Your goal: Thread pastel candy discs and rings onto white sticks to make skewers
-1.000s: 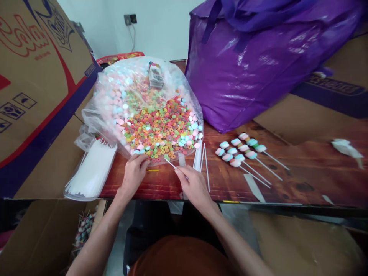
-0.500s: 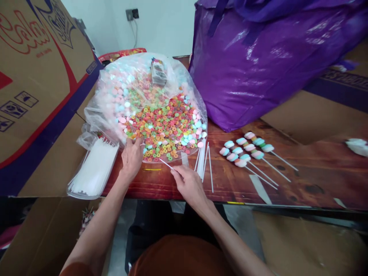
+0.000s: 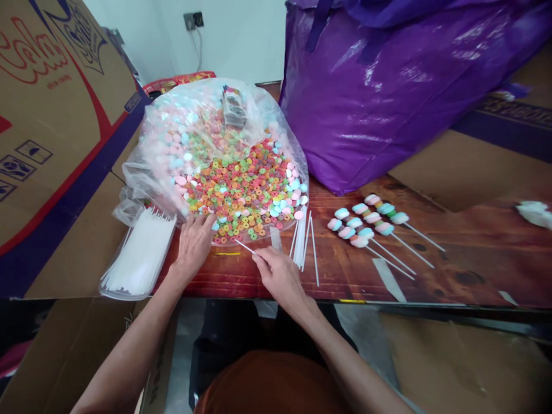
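The right hand (image 3: 278, 276) pinches 1 white stick (image 3: 245, 248) pointing far-left toward the candy rings (image 3: 241, 198), where the left hand (image 3: 193, 244) rests loosely open.

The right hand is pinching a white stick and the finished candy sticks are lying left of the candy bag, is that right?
Not quite. In the head view the right hand does pinch a white stick, but the finished candy sticks lie right of the candy bag, not left.

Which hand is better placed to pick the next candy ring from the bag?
Left. The left hand already rests at the edge of the candy pile with fingers free, while the right hand pinches a white stick.
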